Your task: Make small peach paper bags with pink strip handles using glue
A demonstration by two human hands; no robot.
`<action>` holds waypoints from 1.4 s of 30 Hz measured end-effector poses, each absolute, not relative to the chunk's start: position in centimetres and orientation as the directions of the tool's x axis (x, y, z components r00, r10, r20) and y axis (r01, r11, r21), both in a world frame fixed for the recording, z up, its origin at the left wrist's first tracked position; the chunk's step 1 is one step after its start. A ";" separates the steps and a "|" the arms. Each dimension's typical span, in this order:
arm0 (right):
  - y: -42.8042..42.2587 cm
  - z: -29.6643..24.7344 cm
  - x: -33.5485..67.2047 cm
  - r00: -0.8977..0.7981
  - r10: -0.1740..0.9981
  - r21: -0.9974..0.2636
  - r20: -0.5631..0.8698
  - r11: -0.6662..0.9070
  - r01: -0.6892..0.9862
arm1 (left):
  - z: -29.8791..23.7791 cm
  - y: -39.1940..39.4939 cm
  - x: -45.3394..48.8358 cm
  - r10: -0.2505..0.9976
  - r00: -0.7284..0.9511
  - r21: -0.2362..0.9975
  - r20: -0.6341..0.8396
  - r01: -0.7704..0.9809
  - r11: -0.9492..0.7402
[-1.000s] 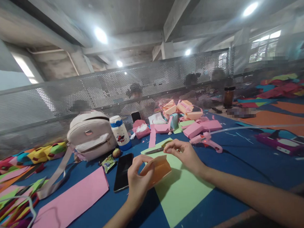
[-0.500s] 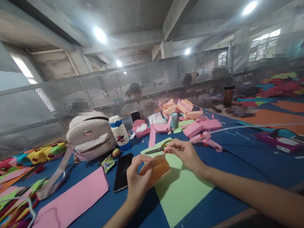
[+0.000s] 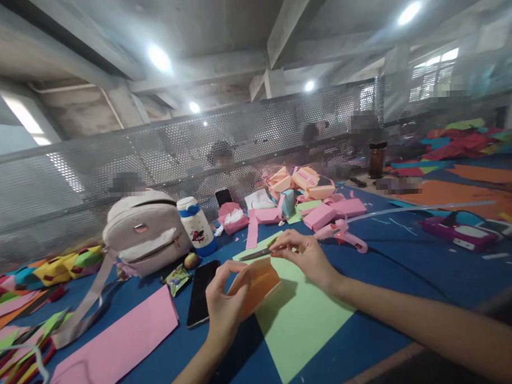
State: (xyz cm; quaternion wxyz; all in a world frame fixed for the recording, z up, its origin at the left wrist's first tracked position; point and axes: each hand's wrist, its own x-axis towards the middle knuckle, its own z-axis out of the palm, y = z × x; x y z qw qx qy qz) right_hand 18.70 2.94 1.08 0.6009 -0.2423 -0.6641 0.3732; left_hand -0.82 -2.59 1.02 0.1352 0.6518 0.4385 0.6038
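Note:
My left hand [image 3: 229,294] pinches a folded piece of orange paper [image 3: 261,290] between thumb and fingers. It is held above a light green sheet [image 3: 304,319]. My right hand [image 3: 302,257] is just beyond the orange paper's upper corner, its fingertips drawn together. Whether they hold anything is too small to make out. Right behind those fingertips lies a pair of scissors [image 3: 255,254] with a yellow-green handle, partly covered by the hand. A black phone [image 3: 200,297] lies beside my left hand.
A pink glue gun [image 3: 343,234] with a cord lies to the right. Left are a pink sheet [image 3: 118,345], a pale backpack [image 3: 146,235] and a drink bottle [image 3: 197,225]. Pink and peach paper pieces [image 3: 306,182] pile up at the back, before a perforated metal screen [image 3: 166,150].
The whole view has shifted slightly, so things appear a little further left. My left hand still holds the orange paper. My right fingertips stay close to its corner and the scissors.

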 end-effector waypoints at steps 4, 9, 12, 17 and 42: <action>2.9 1.1 18.6 -0.188 0.796 -0.817 0.575 0.547 -0.181 | 1.0 -2.5 -0.9 0.721 -0.110 0.694 0.684 0.404 -0.597; 2.4 1.3 18.6 -0.237 0.790 -0.825 0.565 0.532 -0.192 | 0.8 -2.3 -1.0 0.725 -0.098 0.688 0.681 0.422 -0.590; 2.0 1.6 18.6 -0.267 0.762 -0.808 0.590 0.560 -0.184 | 0.6 -2.2 -1.2 0.702 -0.061 0.647 0.709 0.453 -0.614; 1.6 2.0 18.8 -0.308 0.732 -0.793 0.607 0.582 -0.178 | 0.5 -2.2 -1.3 0.646 0.016 0.551 0.763 0.508 -0.662; 2.5 1.6 18.8 -0.304 0.754 -0.797 0.582 0.603 -0.030 | 2.3 -2.2 -2.7 0.171 0.489 -0.266 0.855 0.698 -0.665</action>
